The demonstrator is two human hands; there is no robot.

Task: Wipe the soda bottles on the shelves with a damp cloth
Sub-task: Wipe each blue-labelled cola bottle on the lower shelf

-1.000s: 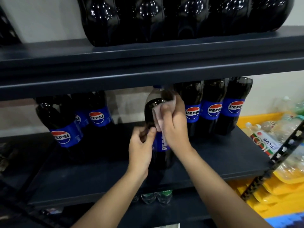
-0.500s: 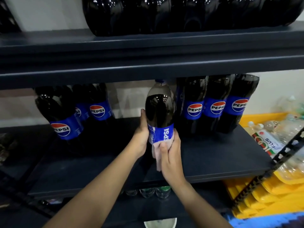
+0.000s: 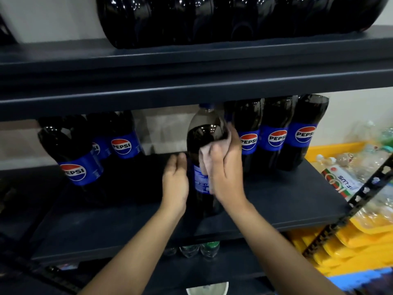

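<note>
A tall dark Pepsi bottle (image 3: pixel 204 135) with a blue label stands upright at the middle of the dark middle shelf (image 3: pixel 276 201). My right hand (image 3: pixel 225 169) presses a pale cloth (image 3: pixel 204 154) against the bottle's front and right side, fingers curled round cloth and bottle. My left hand (image 3: pixel 175 179) rests against the bottle's left side with fingers nearly straight. More Pepsi bottles stand at the back: three at the right (image 3: pixel 276 133) and a group at the left (image 3: pixel 74 158).
The upper shelf (image 3: pixel 191 67) carries a row of dark bottles (image 3: pixel 234 18) just above my hands. Yellow crates (image 3: pixel 361 235) with clear plastic bottles sit at the right. Small bottle caps (image 3: pixel 200 250) show on the shelf below. A white cup rim (image 3: pixel 207 290) is at the bottom edge.
My right hand slid the cloth up from below the label to the bottle's shoulder. My left hand loosened from gripping the label area to resting beside it. The bottle turned, hiding its logo.
</note>
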